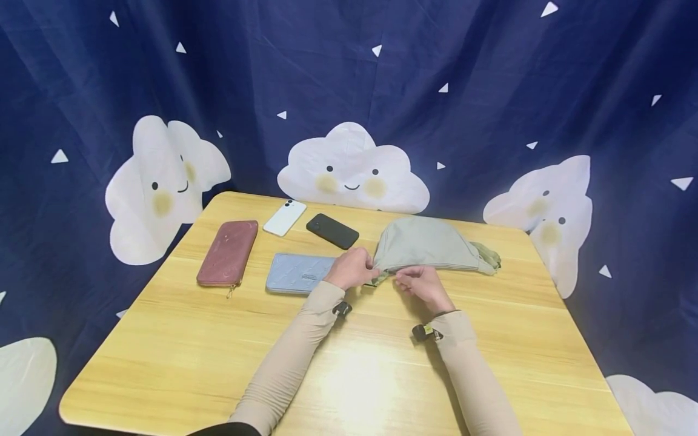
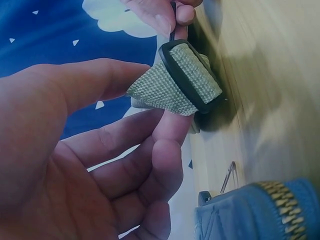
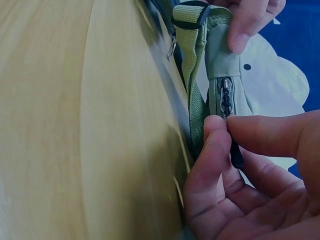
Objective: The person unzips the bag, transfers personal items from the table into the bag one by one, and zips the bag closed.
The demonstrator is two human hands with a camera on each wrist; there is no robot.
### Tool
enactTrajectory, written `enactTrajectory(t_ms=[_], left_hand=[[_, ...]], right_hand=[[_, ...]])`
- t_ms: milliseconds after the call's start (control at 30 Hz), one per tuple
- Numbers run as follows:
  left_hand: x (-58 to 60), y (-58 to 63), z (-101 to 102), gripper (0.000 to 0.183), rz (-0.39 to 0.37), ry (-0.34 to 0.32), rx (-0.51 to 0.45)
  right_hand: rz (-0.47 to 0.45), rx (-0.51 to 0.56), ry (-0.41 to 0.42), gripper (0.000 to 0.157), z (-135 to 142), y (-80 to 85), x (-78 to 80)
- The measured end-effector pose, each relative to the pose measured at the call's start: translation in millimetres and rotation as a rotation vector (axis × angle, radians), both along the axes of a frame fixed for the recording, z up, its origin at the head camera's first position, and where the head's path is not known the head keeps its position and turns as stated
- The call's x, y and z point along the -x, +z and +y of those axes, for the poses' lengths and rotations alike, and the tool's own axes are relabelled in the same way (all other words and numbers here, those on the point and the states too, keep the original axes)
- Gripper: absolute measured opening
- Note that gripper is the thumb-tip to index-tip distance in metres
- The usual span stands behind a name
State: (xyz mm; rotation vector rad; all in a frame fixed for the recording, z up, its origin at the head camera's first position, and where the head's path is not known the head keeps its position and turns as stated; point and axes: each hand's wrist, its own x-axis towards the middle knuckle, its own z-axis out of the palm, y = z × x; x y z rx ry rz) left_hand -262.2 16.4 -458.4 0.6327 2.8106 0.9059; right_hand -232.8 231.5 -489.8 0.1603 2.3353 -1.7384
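A grey-green waist bag (image 1: 425, 242) lies near the back of the table, its zipper along the front edge. My left hand (image 1: 350, 268) pinches the bag's left end, at the green webbing strap (image 2: 160, 92) with its black slider buckle (image 2: 182, 75). In the right wrist view, the left thumb lies against the bag's fabric end (image 3: 222, 55). My right hand (image 1: 425, 287) pinches the black cord of the zipper pull (image 3: 226, 97) between thumb and index finger. The slider sits close to that end of the zipper; the bag's inside is hidden.
A blue wallet (image 1: 294, 272) lies beside the left hand, partly covered by it. Further left is a dark red zip wallet (image 1: 229, 251). A white phone (image 1: 285, 218) and a black phone (image 1: 332, 231) lie toward the back. A patterned curtain (image 1: 245, 72) hangs behind the table (image 1: 180, 351).
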Motion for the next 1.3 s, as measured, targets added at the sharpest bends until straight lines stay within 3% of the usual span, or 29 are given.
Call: enactTrajectory(t_ms=[400, 667, 1067, 1300], left_hand=[[1.0, -1.2, 0.3, 0.061, 0.005, -0.013, 0.003], [1.0, -1.1, 1.0, 0.060, -0.016, -0.001, 0.023], [1.4, -2.3, 0.7, 0.060, -0.023, -0.006, 0.028], [1.5, -1.9, -0.1, 0.060, -0.025, -0.004, 0.026]], right_hand=[[0.004, 0.016, 0.003, 0.028, -7.5, 34.1, -18.6], [0.001, 0.037, -0.030, 0.026, 2.0, -1.7, -0.6], [0.010, 0.032, -0.045, 0.024, 2.9, -5.3, 0.1], [-0.016, 0.101, -0.020, 0.028, 5.3, -8.6, 2.9]])
